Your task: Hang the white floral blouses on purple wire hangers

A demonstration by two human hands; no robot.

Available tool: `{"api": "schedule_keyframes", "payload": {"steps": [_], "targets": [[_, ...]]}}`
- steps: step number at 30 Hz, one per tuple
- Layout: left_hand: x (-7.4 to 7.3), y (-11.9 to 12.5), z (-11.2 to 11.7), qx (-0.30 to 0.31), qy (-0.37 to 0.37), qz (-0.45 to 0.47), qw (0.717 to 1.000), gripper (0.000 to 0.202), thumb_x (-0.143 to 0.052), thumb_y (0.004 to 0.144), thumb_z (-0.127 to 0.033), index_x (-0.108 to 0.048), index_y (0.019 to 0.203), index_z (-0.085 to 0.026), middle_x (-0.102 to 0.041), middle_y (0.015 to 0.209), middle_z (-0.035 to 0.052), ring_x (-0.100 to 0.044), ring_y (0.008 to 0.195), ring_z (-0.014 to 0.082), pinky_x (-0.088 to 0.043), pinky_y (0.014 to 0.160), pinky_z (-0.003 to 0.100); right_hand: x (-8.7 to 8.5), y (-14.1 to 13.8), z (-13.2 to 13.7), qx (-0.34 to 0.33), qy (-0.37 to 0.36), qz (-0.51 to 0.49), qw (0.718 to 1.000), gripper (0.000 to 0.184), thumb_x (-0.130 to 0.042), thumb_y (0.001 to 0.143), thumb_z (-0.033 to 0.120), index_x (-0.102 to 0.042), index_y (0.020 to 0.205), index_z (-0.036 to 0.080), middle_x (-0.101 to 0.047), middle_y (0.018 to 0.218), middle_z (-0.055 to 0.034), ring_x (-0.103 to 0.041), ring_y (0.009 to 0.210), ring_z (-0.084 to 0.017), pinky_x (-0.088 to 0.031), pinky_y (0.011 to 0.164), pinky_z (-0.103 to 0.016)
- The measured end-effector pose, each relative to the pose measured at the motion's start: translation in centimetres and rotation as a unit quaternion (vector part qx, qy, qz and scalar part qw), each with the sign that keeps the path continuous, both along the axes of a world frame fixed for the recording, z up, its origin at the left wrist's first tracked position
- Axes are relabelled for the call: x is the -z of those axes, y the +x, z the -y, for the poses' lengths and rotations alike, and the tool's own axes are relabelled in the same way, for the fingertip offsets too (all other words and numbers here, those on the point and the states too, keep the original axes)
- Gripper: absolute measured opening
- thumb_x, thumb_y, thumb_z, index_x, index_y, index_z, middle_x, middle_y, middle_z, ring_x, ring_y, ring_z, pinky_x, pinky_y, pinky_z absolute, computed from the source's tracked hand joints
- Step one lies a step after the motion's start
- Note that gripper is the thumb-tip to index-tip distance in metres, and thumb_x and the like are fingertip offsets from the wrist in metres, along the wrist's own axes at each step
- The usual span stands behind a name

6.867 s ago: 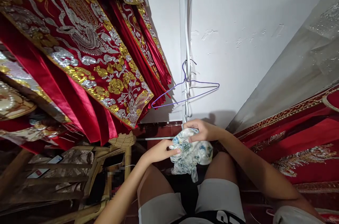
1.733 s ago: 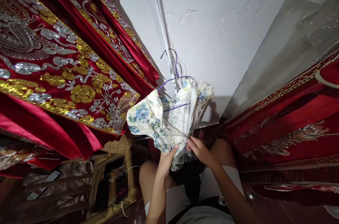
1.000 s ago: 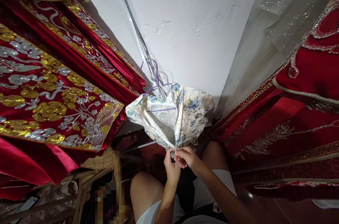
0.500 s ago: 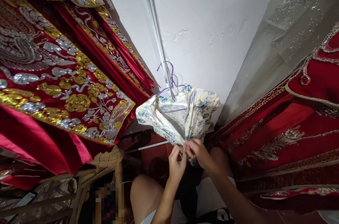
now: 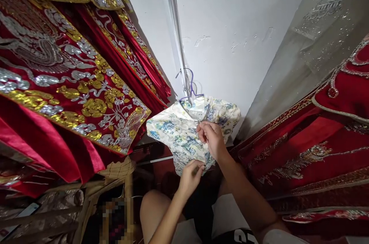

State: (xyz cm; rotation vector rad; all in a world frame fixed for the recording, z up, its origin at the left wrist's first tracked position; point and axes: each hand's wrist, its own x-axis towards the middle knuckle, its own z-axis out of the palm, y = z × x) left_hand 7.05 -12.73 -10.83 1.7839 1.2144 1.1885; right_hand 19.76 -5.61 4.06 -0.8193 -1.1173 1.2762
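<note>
gold-and-silver embroidered red garment (image 5: 95, 107) at left, blue-flowered white blouse (image 5: 181, 134) hangs at centre on a purple hanger (image 5: 191, 80), left hand (image 5: 190, 177) below centre, narrow grip pinching the blouse front, right hand (image 5: 212, 140) pinching it below the neckline, beaded red garment (image 5: 311, 151) at right

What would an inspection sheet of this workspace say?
Surface: reddish floor, mostly hidden.
Job's things: floral garment on a purple hanger, by a pale pole.
Clutter: phone-like device, lower left.
Left hand: pinching the garment's lower front.
Right hand: fingers curled at its neckline; grip hidden.
Cables: thin pale cord near bamboo furniture.
Surroundings: sequined red cloth left, beaded red fabric right, white wall behind.
</note>
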Motion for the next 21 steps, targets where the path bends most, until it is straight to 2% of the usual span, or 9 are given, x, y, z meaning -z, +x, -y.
{"api": "schedule_keyframes", "payload": {"steps": [2,4,5,6,8,10,15,18,21], "targets": [[-4.1,-1.0,-1.5,-0.037,0.057,0.024,0.997,0.018,-0.062,0.095,-0.029,-0.076,0.102,-0.02,-0.076,0.091,0.0072,-0.069,0.081,0.0202,-0.053,0.077,0.031,0.4,0.9,0.4,-0.005,0.018,0.036,0.999,0.03,-0.055,0.087,0.037,-0.062,0.064,0.019,-0.046,0.041,0.0054,-0.037,0.038,-0.009,-0.029,0.045,-0.025],[-8.7,-1.5,-3.3,-0.106,0.145,0.04,0.983,0.029,-0.064,0.095,-0.03,-0.072,0.121,-0.021,-0.075,0.089,0.0054,-0.068,0.079,0.0187,-0.054,0.078,0.031,0.1,1.7,0.4,-0.007,0.044,0.065,0.997,0.031,-0.054,0.088,0.035,-0.063,0.063,0.019,-0.045,0.04,0.0058,-0.036,0.038,-0.009,-0.031,0.047,-0.026],[-10.9,-1.6,-4.3,-0.118,0.178,0.031,0.976,0.033,-0.062,0.097,-0.029,-0.069,0.128,-0.021,-0.074,0.094,0.0055,-0.069,0.082,0.0184,-0.054,0.081,0.031,-0.2,1.9,0.3,-0.01,0.058,0.076,0.995,0.032,-0.053,0.089,0.034,-0.064,0.063,0.019,-0.045,0.04,0.0057,-0.036,0.039,-0.009,-0.031,0.047,-0.026],[-12.8,-1.6,-5.2,-0.109,0.203,0.005,0.973,0.034,-0.061,0.098,-0.028,-0.067,0.131,-0.022,-0.074,0.098,0.006,-0.068,0.085,0.0178,-0.053,0.081,0.031,-0.5,2.0,0.2,-0.015,0.067,0.085,0.994,0.032,-0.053,0.089,0.033,-0.064,0.063,0.019,-0.045,0.041,0.0055,-0.037,0.039,-0.009,-0.032,0.048,-0.026],[-15.5,-1.4,-6.9,-0.083,0.242,-0.059,0.965,0.025,-0.057,0.1,-0.027,-0.071,0.12,-0.022,-0.073,0.1,0.0066,-0.067,0.088,0.0177,-0.052,0.081,0.03,-0.9,1.8,-0.2,-0.021,0.071,0.094,0.993,0.03,-0.052,0.088,0.032,-0.064,0.064,0.019,-0.046,0.042,0.0055,-0.039,0.04,-0.01,-0.032,0.048,-0.025],[-16.5,-1.2,-8.1,-0.074,0.279,-0.105,0.952,0.019,-0.054,0.102,-0.025,-0.072,0.104,-0.019,-0.069,0.094,0.0065,-0.065,0.088,0.0179,-0.051,0.079,0.03,-0.6,1.3,-0.7,-0.012,0.062,0.092,0.994,0.028,-0.052,0.086,0.031,-0.062,0.063,0.02,-0.046,0.042,0.0056,-0.04,0.041,-0.01,-0.031,0.048,-0.025],[-15.2,-0.8,-8.5,-0.122,0.333,-0.134,0.925,0.014,-0.054,0.101,-0.02,-0.066,0.096,-0.018,-0.066,0.089,0.0053,-0.061,0.087,0.0187,-0.048,0.082,0.032,1.7,-0.1,-2.6,0.015,0.052,0.093,0.994,0.031,-0.053,0.085,0.035,-0.054,0.057,0.021,-0.046,0.043,0.005,-0.042,0.043,-0.01,-0.032,0.049,-0.025],[-15.8,-1.0,-7.9,-0.162,0.353,-0.09,0.917,0.013,-0.054,0.101,-0.02,-0.065,0.094,-0.018,-0.067,0.088,0.004,-0.062,0.087,0.0175,-0.047,0.083,0.031,2.8,-0.3,-3.7,0.011,0.045,0.108,0.993,0.03,-0.051,0.084,0.032,-0.053,0.056,0.021,-0.046,0.044,0.005,-0.042,0.043,-0.011,-0.032,0.049,-0.025],[-17.2,-3.0,-8.1,-0.251,0.353,0.011,0.901,0.016,-0.055,0.101,-0.026,-0.066,0.092,-0.018,-0.066,0.09,0.0036,-0.062,0.088,0.0166,-0.048,0.084,0.029,4.1,-0.1,-3.6,0.023,0.028,0.128,0.991,0.027,-0.05,0.078,0.027,-0.049,0.052,0.022,-0.043,0.042,0.0053,-0.039,0.043,-0.01,-0.03,0.048,-0.025]]}}
